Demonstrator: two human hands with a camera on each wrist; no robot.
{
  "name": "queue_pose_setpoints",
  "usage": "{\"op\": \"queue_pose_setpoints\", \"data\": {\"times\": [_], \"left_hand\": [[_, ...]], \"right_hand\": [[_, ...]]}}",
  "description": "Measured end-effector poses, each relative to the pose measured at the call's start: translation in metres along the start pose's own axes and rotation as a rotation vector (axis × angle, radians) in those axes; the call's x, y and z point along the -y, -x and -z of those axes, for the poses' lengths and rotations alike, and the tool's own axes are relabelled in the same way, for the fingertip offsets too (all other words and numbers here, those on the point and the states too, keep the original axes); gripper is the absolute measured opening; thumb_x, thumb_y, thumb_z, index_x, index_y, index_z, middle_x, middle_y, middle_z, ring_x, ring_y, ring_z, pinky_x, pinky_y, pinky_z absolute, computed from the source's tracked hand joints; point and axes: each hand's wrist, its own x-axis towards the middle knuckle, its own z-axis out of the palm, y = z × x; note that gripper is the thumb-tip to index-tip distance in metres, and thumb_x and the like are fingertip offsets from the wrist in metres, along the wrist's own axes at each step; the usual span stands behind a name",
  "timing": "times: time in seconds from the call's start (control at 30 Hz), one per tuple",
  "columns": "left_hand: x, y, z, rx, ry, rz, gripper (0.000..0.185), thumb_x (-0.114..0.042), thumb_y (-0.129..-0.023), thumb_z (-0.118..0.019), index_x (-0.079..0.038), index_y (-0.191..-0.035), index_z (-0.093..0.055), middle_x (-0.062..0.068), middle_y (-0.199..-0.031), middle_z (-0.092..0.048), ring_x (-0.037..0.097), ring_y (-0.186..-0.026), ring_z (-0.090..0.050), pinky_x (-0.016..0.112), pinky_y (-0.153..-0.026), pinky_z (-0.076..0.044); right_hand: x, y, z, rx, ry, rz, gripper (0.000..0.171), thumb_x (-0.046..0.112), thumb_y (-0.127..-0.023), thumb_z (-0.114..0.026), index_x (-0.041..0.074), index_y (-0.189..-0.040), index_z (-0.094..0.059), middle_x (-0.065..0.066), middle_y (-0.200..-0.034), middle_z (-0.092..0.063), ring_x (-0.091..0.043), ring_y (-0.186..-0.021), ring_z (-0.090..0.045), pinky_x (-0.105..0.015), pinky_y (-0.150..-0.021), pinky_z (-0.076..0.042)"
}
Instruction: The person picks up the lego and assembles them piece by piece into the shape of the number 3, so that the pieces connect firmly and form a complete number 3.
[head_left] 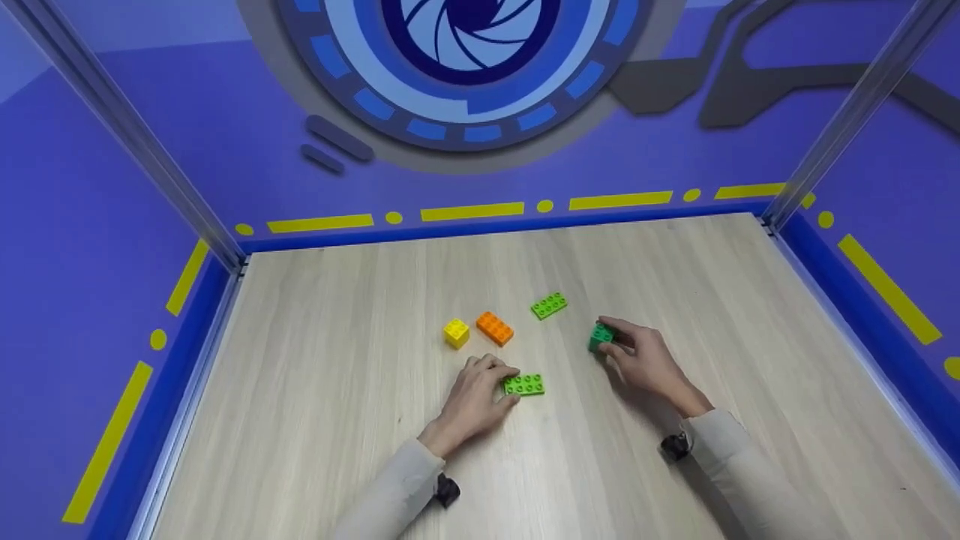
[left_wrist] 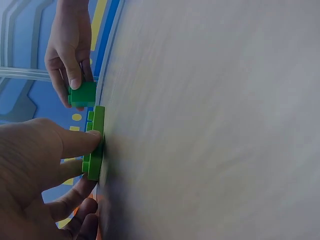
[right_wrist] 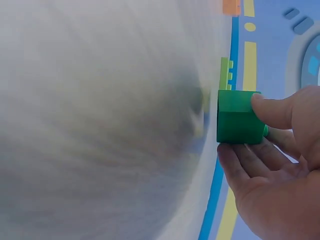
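Green plate (head_left: 523, 385) is lying flat on the table (head_left: 315, 390), long axis running left-right, right at the left hand (head_left: 474, 399), whose fingers are pinching its near end. Off to the right, well apart, the right hand (head_left: 643, 361) is gripping a dark green block (head_left: 600, 337) between thumb and fingers, resting it on the table.

Bricks — yellow (head_left: 456, 332), orange (head_left: 495, 328), two lime, one dark green (head_left: 601, 337).
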Motion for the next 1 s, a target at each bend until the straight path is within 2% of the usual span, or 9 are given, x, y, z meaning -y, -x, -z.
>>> {"op": "queue_pose_setpoints", "data": {"times": [0.43, 0.57, 0.77, 1.0], "left_hand": [[0.013, -0.001, -0.002, 0.041, 0.129, 0.016, 0.035, -0.029, -0.099, -0.078, -0.021, -0.132, -0.074, -0.002, -0.123, -0.065, 0.017, -0.111, -0.053, 0.038, -0.099, -0.044], [0.015, -0.002, -0.002, 0.055, 0.172, 0.016, 0.033, -0.029, -0.1, -0.077, -0.022, -0.132, -0.074, -0.003, -0.124, -0.065, 0.017, -0.113, -0.053, 0.039, -0.102, -0.043], [0.016, -0.003, -0.002, 0.073, 0.187, 0.016, 0.033, -0.031, -0.101, -0.076, -0.023, -0.133, -0.074, -0.003, -0.124, -0.064, 0.017, -0.112, -0.052, 0.037, -0.1, -0.044], [0.018, -0.001, 0.0, 0.09, 0.199, 0.038, 0.034, -0.03, -0.101, -0.076, -0.023, -0.134, -0.073, -0.003, -0.124, -0.062, 0.018, -0.115, -0.051, 0.038, -0.102, -0.044]], "right_hand": [[0.019, 0.0, -0.006, 0.032, -0.087, 0.028, 0.047, 0.004, -0.103, -0.069, -0.001, -0.15, -0.059, -0.021, -0.147, -0.064, -0.038, -0.131, -0.066, -0.048, -0.107, -0.057], [0.023, -0.001, -0.009, 0.041, -0.11, 0.07, 0.046, 0.003, -0.103, -0.069, -0.001, -0.148, -0.06, -0.021, -0.145, -0.066, -0.038, -0.13, -0.067, -0.048, -0.107, -0.057], [0.029, -0.002, -0.015, 0.065, -0.141, 0.132, 0.044, 0.001, -0.102, -0.069, -0.001, -0.145, -0.062, -0.019, -0.144, -0.067, -0.037, -0.13, -0.067, -0.05, -0.108, -0.056], [0.038, -0.002, -0.023, 0.077, -0.134, 0.161, 0.041, 0.001, -0.102, -0.069, 0.002, -0.143, -0.065, -0.016, -0.14, -0.069, -0.034, -0.129, -0.067, -0.052, -0.11, -0.055]]}}
